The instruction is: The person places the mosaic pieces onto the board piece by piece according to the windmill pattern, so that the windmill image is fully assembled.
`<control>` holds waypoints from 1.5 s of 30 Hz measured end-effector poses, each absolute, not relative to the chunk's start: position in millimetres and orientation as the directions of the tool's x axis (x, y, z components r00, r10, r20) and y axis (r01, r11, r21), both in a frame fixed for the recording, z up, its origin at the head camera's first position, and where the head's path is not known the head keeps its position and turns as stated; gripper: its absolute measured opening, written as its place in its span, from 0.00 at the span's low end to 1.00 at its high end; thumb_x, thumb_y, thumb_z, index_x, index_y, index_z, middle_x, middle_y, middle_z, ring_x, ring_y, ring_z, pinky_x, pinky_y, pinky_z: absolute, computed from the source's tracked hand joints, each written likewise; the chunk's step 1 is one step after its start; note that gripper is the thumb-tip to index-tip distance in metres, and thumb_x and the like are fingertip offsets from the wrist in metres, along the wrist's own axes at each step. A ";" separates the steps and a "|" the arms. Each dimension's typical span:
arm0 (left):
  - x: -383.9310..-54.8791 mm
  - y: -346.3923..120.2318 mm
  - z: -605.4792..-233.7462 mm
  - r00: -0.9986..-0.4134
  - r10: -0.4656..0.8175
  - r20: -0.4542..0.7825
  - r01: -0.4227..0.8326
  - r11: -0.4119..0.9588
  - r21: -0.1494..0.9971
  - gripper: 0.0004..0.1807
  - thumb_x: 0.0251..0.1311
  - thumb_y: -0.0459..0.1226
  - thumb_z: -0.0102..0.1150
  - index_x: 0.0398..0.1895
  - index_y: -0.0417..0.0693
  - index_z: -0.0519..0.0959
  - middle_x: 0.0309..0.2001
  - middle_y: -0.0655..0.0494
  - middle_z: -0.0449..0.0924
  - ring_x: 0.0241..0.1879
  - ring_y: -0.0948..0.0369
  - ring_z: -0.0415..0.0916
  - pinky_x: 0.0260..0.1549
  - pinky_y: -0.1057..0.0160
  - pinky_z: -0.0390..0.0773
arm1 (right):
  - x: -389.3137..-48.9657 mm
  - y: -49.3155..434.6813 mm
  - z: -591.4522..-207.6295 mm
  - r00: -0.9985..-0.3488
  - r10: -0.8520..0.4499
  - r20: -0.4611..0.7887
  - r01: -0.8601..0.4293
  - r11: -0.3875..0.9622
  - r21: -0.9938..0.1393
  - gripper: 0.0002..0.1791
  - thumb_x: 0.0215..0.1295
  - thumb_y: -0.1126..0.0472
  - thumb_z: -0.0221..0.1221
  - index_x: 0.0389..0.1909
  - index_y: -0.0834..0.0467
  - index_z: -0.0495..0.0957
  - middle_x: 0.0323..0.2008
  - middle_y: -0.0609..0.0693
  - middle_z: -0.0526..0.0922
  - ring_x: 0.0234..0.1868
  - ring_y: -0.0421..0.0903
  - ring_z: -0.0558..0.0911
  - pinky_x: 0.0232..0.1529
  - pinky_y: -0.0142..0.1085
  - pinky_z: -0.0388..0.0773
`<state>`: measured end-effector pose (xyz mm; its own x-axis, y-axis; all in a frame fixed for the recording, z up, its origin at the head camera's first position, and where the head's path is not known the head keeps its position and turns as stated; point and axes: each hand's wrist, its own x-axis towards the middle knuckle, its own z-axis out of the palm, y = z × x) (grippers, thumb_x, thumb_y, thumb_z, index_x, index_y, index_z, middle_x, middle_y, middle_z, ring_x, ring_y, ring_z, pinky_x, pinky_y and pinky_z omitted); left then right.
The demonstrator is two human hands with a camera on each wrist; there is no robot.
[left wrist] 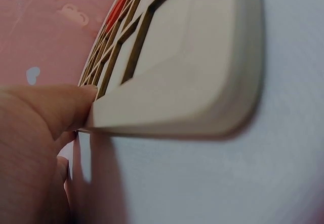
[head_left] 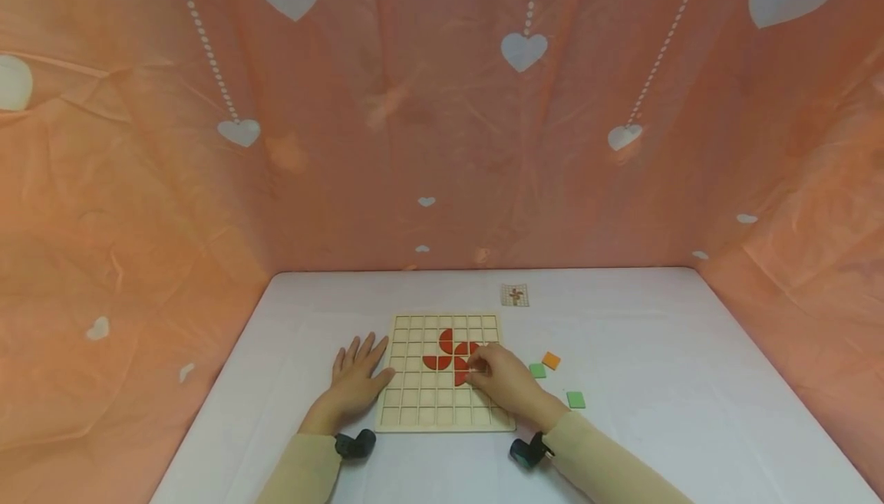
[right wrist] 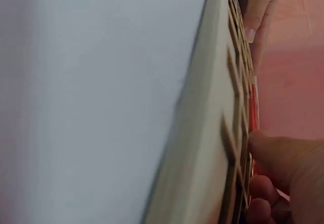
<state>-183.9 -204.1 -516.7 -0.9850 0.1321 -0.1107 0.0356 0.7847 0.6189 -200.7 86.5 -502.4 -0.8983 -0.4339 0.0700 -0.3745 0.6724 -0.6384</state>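
A square wooden grid board [head_left: 410, 416] lies on the white table. Red quarter-circle tiles [head_left: 437, 363] sit in its cells, paired into half-circles in a pinwheel shape. My left hand [head_left: 355, 385] rests at the board's left side with fingers spread, the thumb [left wrist: 66, 105] on its edge. Over the right half of the board, my right hand [head_left: 507, 381] has curled fingers, thumb and index fingertips pinching at a red quarter-circle tile [head_left: 459, 378] in the lower right of the pinwheel. In the right wrist view the thumb [right wrist: 276, 150] reaches red on the grid; the hand partly hides that tile.
Two green square tiles [head_left: 576, 400] and an orange one [head_left: 551, 360] lie right of the board, near my right forearm. Behind the board lies a small card [head_left: 515, 295] printed with a pinwheel on a grid. An orange curtain [head_left: 442, 143] with hearts surrounds the table.
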 end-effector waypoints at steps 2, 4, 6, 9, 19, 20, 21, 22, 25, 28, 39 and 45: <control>-183.8 -203.6 -515.5 -0.985 0.136 -0.107 0.040 0.783 0.620 0.35 0.70 0.47 0.50 0.76 0.49 0.53 0.77 0.44 0.39 0.74 0.44 0.25 0.67 0.43 0.21 | -200.6 86.2 -501.1 -0.902 -0.426 0.069 -0.365 0.668 -0.649 0.09 0.62 0.56 0.65 0.40 0.55 0.81 0.35 0.42 0.76 0.37 0.40 0.76 0.42 0.38 0.78; -183.6 -203.4 -514.8 -0.985 0.138 -0.106 0.044 0.784 0.620 0.35 0.70 0.47 0.50 0.76 0.48 0.53 0.77 0.44 0.39 0.74 0.44 0.25 0.67 0.43 0.21 | -200.6 85.8 -500.6 -0.904 -0.422 0.067 -0.359 0.665 -0.655 0.09 0.62 0.57 0.65 0.40 0.56 0.81 0.36 0.43 0.77 0.38 0.40 0.76 0.43 0.39 0.78; -183.4 -203.4 -514.2 -0.985 0.140 -0.103 0.047 0.785 0.618 0.35 0.70 0.46 0.50 0.76 0.48 0.53 0.77 0.43 0.39 0.74 0.44 0.26 0.66 0.43 0.21 | -200.5 85.4 -500.4 -0.907 -0.417 0.063 -0.352 0.665 -0.659 0.10 0.62 0.57 0.65 0.41 0.57 0.82 0.36 0.43 0.77 0.38 0.41 0.77 0.43 0.40 0.78; -183.0 -203.8 -513.5 -0.985 0.140 -0.102 0.048 0.787 0.615 0.35 0.70 0.46 0.50 0.76 0.47 0.53 0.77 0.43 0.39 0.74 0.43 0.26 0.66 0.43 0.22 | -200.7 84.6 -502.0 -0.910 -0.411 0.063 -0.346 0.664 -0.663 0.10 0.62 0.57 0.65 0.41 0.56 0.82 0.36 0.43 0.77 0.38 0.40 0.77 0.43 0.40 0.78; -184.1 -206.8 -513.0 -0.983 0.141 -0.114 0.045 0.798 0.601 0.35 0.71 0.46 0.48 0.76 0.46 0.52 0.77 0.43 0.38 0.74 0.43 0.25 0.66 0.42 0.22 | -200.6 86.4 -500.0 -0.918 -0.391 0.065 -0.320 0.634 -0.704 0.13 0.66 0.57 0.62 0.48 0.57 0.80 0.38 0.43 0.77 0.39 0.41 0.76 0.42 0.39 0.78; -184.0 -206.8 -513.1 -0.983 0.141 -0.115 0.044 0.797 0.602 0.35 0.71 0.46 0.48 0.76 0.47 0.52 0.77 0.43 0.39 0.74 0.43 0.25 0.66 0.42 0.22 | -200.5 90.3 -498.5 -0.925 -0.375 0.063 -0.303 0.626 -0.719 0.13 0.66 0.56 0.61 0.49 0.57 0.79 0.38 0.43 0.77 0.38 0.41 0.76 0.40 0.38 0.78; -184.1 -206.7 -513.3 -0.983 0.142 -0.117 0.043 0.796 0.604 0.35 0.71 0.46 0.48 0.76 0.47 0.52 0.77 0.43 0.39 0.74 0.44 0.25 0.66 0.43 0.22 | -201.0 95.3 -497.1 -0.932 -0.357 0.065 -0.286 0.613 -0.737 0.14 0.67 0.56 0.61 0.50 0.57 0.78 0.38 0.43 0.77 0.37 0.41 0.75 0.38 0.37 0.77; -184.1 -206.4 -513.3 -0.983 0.143 -0.117 0.044 0.793 0.607 0.35 0.71 0.46 0.48 0.76 0.47 0.52 0.77 0.43 0.39 0.74 0.44 0.25 0.66 0.43 0.22 | -201.3 101.6 -495.0 -0.943 -0.327 0.063 -0.260 0.603 -0.754 0.14 0.67 0.56 0.61 0.50 0.57 0.78 0.37 0.43 0.77 0.36 0.41 0.75 0.36 0.36 0.77; -183.5 -205.7 -513.4 -0.983 0.145 -0.115 0.045 0.788 0.614 0.35 0.71 0.46 0.49 0.76 0.46 0.52 0.77 0.42 0.39 0.74 0.44 0.25 0.66 0.43 0.21 | -204.4 126.9 -491.5 -0.970 -0.235 0.063 -0.196 0.600 -0.776 0.14 0.65 0.56 0.63 0.49 0.55 0.79 0.37 0.43 0.77 0.34 0.41 0.76 0.32 0.35 0.76; -183.1 -204.9 -513.9 -0.983 0.141 -0.118 0.039 0.786 0.617 0.35 0.71 0.47 0.49 0.76 0.47 0.53 0.77 0.43 0.39 0.74 0.44 0.25 0.66 0.43 0.21 | -206.6 157.1 -491.0 -0.985 -0.169 0.041 -0.138 0.618 -0.774 0.16 0.63 0.54 0.64 0.49 0.55 0.80 0.38 0.45 0.78 0.36 0.42 0.76 0.31 0.35 0.76; -183.5 -204.9 -518.4 -0.984 0.134 -0.121 0.034 0.796 0.605 0.35 0.71 0.49 0.48 0.76 0.49 0.52 0.77 0.44 0.38 0.74 0.45 0.24 0.67 0.44 0.21 | -209.4 218.6 -501.9 -0.970 -0.220 -0.100 -0.052 0.597 -0.801 0.23 0.57 0.47 0.68 0.51 0.51 0.80 0.49 0.49 0.77 0.48 0.50 0.72 0.48 0.44 0.72; -182.4 -203.5 -516.3 -0.984 0.131 -0.117 0.035 0.796 0.604 0.35 0.71 0.48 0.48 0.76 0.48 0.53 0.77 0.43 0.39 0.74 0.44 0.25 0.67 0.43 0.22 | -209.3 220.2 -504.4 -0.950 -0.239 -0.198 0.046 0.523 -0.851 0.22 0.53 0.47 0.70 0.50 0.45 0.81 0.61 0.51 0.69 0.66 0.58 0.62 0.67 0.60 0.53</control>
<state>-182.4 -203.5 -516.3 -0.9844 0.1314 -0.1171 0.0345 0.7963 0.6039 -209.3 220.2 -504.4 -0.9504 -0.2395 -0.1983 0.0460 0.5226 -0.8514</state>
